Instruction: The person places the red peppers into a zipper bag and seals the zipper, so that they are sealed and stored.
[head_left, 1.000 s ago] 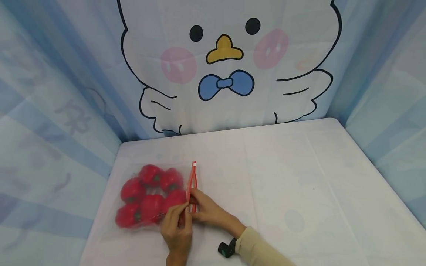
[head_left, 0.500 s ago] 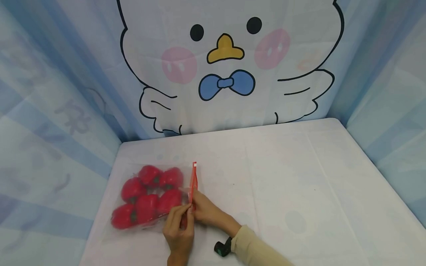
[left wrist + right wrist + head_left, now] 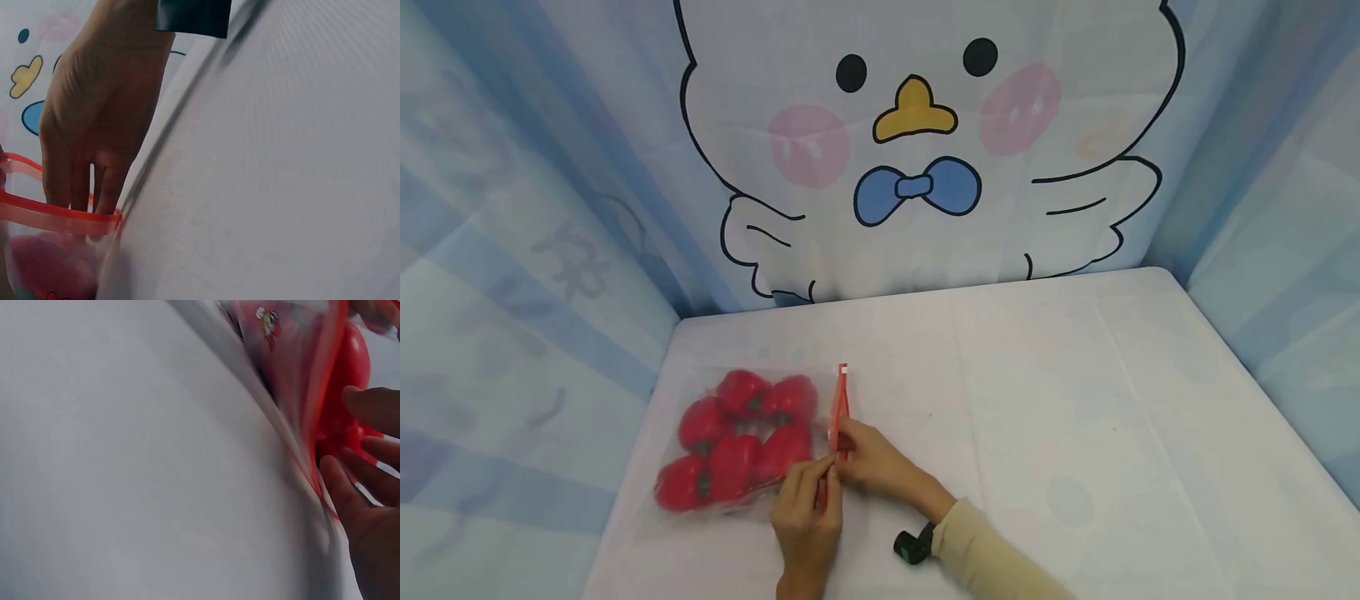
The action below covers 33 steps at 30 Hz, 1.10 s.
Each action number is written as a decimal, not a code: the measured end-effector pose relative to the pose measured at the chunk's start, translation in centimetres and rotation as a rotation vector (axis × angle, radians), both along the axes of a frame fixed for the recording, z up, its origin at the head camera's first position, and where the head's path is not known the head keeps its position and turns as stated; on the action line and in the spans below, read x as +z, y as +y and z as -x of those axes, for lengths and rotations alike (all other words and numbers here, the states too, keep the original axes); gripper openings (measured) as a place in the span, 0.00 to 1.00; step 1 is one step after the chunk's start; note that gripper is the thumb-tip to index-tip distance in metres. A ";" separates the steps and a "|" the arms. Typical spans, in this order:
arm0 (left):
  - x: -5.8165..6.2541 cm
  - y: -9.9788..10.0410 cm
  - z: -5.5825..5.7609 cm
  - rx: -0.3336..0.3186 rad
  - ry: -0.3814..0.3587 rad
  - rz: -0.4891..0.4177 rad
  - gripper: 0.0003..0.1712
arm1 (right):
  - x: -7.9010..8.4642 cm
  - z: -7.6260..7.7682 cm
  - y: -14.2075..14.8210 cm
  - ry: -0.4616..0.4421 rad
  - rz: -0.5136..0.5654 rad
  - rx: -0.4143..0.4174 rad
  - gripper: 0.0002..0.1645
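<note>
A clear plastic zip bag with a red-orange zip strip lies at the left of the table. Several red bell peppers with green stems show through it. My left hand pinches the near end of the strip. My right hand holds the mouth farther along, its fingertips partly hidden by the strip. In the left wrist view, its fingers reach down behind the front strip, with another stretch of strip behind them. The right wrist view shows the red strip blurred, with fingers around the mouth.
A white cloth covers the table. Behind it hangs a curtain with a chick print, and blue curtains enclose both sides. A black device is at the right wrist, by the beige sleeve.
The two sides of the zip strip, spread apart a second ago, now lie closer together. Both hands stay at the mouth, with small shifts. The lower-left pepper has shifted slightly.
</note>
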<state>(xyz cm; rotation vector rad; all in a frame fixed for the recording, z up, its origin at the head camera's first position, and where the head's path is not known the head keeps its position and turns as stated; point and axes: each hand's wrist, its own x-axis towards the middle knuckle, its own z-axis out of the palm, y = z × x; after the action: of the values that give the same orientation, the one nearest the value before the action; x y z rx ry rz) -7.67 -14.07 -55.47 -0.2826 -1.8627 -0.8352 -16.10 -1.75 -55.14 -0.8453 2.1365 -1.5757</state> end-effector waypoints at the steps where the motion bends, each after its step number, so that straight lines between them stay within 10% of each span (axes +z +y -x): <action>1: 0.2 0.0 -0.1 0.014 -0.016 0.031 0.07 | 0.1 0.2 0.2 -0.007 0.006 -0.004 0.34; 11: 1.7 -0.7 -1.2 0.073 -0.236 0.252 0.09 | 0.9 2.0 2.1 0.013 -0.010 -0.060 0.23; 17: 5.0 -1.6 -0.9 0.072 -0.323 0.357 0.10 | 1.3 3.1 2.7 -0.001 -0.030 -0.139 0.21; 25: 9.7 -3.5 2.6 0.018 -0.602 0.389 0.11 | 2.2 4.5 2.6 -0.040 0.004 -0.281 0.17; 33: 11.5 -4.8 6.7 -0.051 -0.792 0.494 0.15 | 2.7 5.5 2.1 -0.079 -0.016 -0.346 0.16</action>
<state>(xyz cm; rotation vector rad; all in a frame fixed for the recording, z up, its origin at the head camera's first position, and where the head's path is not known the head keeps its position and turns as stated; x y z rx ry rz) -14.40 -18.83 -44.00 -0.3310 -2.8181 -0.5334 -21.64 0.37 -52.49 -0.4137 2.3267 -1.7156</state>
